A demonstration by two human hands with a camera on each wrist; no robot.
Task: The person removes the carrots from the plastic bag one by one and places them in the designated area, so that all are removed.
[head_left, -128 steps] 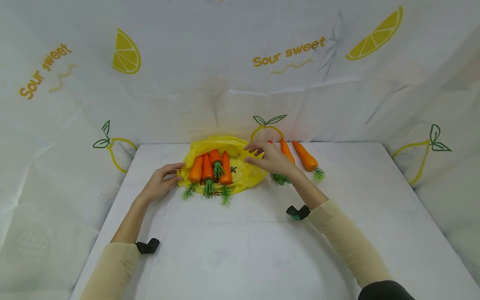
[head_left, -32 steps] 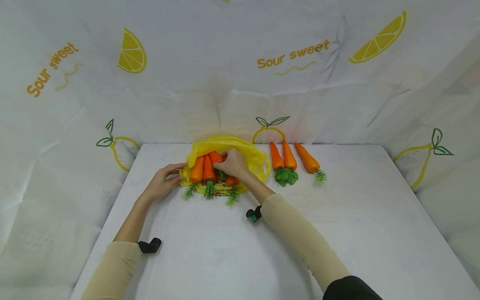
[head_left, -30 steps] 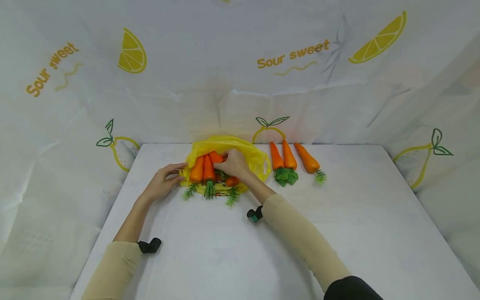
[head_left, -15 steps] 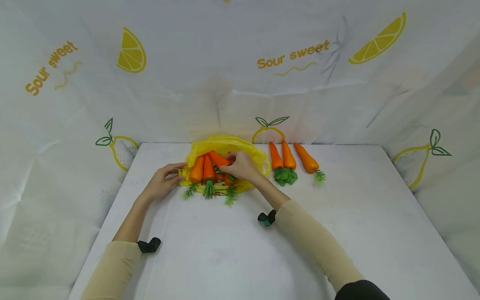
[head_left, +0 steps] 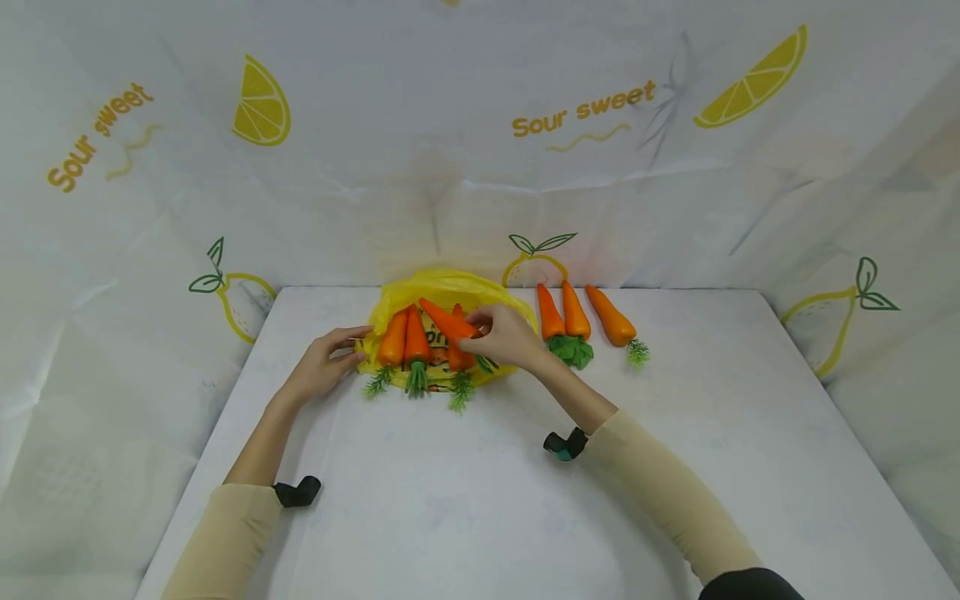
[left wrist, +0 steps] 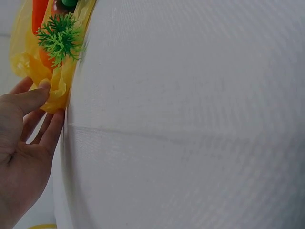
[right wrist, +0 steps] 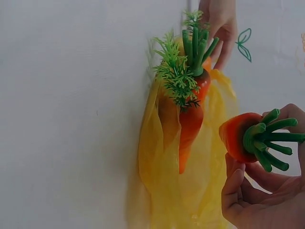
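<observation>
A yellow plastic bag (head_left: 420,285) lies on its side at the back of the table, its mouth towards me. My left hand (head_left: 321,364) pinches the bag's left edge between thumb and fingers, as the left wrist view shows. My right hand (head_left: 510,340) holds an orange carrot (head_left: 444,318) near its thick end, over the bag's mouth, tip pointing left and away. The held carrot's stubby green stems (right wrist: 271,138) show in the right wrist view. Several other carrots lie in the bag: one at the left (head_left: 392,340), one beside it (head_left: 417,335) and one at the right (head_left: 459,358), partly covered.
To the right of the bag lie two carrots (head_left: 576,312) with leafy green tops and a third carrot (head_left: 611,317) with a feathery top. A white cloth wall (head_left: 420,208) with lemon prints rises behind the table (head_left: 420,500).
My right hand has reached into the bag, taken hold of a carrot and drawn it up and to the right. My left hand has stayed at the bag's left edge.
</observation>
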